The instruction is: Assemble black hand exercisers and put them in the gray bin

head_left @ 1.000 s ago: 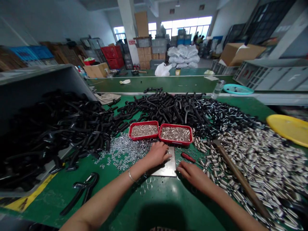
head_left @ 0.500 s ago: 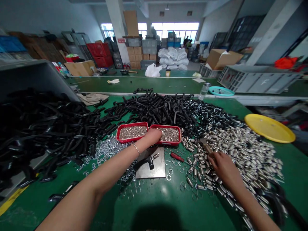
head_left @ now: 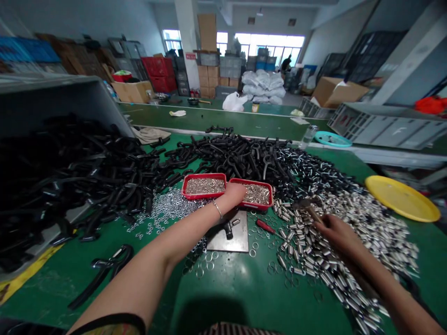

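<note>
Hammer (head_left: 313, 213) is gripped near its head by the right hand (head_left: 337, 230), fingers closed round the handle, probably for better control; its head is held over the cylinders (head_left: 377, 223). Tray (head_left: 257, 207) on the right of the red pair is reached into by the left hand (head_left: 236, 192); fingertips are hidden, can't tell if anything is pinched. Pins (head_left: 260, 194) are likely boxed there against scattering. Black part (head_left: 228, 231), partly hidden, is laid on the plate (head_left: 240, 243), presumably for hard, flat backing. Rings (head_left: 253, 246) are left loose beside it, within easy reach
</note>
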`<act>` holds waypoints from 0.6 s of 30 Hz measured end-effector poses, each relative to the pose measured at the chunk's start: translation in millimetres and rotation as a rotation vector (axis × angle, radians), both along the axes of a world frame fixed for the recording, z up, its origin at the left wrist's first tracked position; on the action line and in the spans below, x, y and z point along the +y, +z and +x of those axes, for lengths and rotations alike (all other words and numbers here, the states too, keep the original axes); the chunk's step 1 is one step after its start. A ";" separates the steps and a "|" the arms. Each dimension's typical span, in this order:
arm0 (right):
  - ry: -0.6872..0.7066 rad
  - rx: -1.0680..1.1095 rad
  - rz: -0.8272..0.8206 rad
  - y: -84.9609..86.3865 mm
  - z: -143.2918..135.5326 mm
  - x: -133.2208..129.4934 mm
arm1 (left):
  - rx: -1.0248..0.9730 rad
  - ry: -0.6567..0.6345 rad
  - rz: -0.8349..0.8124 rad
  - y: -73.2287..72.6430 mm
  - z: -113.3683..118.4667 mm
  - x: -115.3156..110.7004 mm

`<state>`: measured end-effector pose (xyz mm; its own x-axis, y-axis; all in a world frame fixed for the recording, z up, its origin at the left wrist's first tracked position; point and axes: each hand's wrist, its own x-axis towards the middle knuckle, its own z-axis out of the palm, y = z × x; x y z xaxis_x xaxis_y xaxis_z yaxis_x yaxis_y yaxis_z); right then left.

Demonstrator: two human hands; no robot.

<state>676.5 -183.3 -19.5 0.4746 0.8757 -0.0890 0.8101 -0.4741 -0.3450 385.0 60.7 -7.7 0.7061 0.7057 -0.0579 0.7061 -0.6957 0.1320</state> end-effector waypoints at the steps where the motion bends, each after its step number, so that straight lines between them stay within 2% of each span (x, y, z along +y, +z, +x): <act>1: 0.009 -0.016 0.067 6.6 -9.5 -4.3 | -0.049 0.015 0.004 -0.4 -5.0 0.7; 3: 0.015 0.086 0.162 16.9 -40.8 -17.3 | -0.159 0.052 0.011 -0.4 -13.3 2.9; 4: 0.016 0.225 0.166 20.0 -60.8 -25.1 | -0.213 0.069 0.009 0.2 -16.5 3.9; 7: 0.064 0.738 -0.055 18.7 -121.6 -47.7 | -0.346 0.116 0.002 3.6 -25.6 0.4; 9: 0.129 0.942 -0.213 10.4 -148.2 -56.5 | -0.467 0.090 -0.065 3.8 -37.0 -10.5; 11: 0.136 0.973 -0.235 1.0 -157.8 -57.4 | -0.581 0.031 -0.208 -0.7 -55.7 -27.6; 13: 0.067 0.847 -0.086 -4.8 -155.1 -51.0 | -0.633 0.013 -0.331 -10.0 -79.1 -46.7; 16: -0.053 0.742 0.184 -1.3 -148.9 -33.8 | -0.628 0.109 -0.367 -28.5 -109.3 -68.6; 18: -0.053 0.858 0.197 6.1 -151.8 -21.8 | -0.636 0.174 -0.377 -40.6 -119.7 -75.1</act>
<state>524.7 -205.1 -13.4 0.3540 0.8914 -0.2830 0.2127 -0.3714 -0.9038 265.2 -14.4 -48.4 0.5644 0.8230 0.0637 0.5102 -0.4085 0.7568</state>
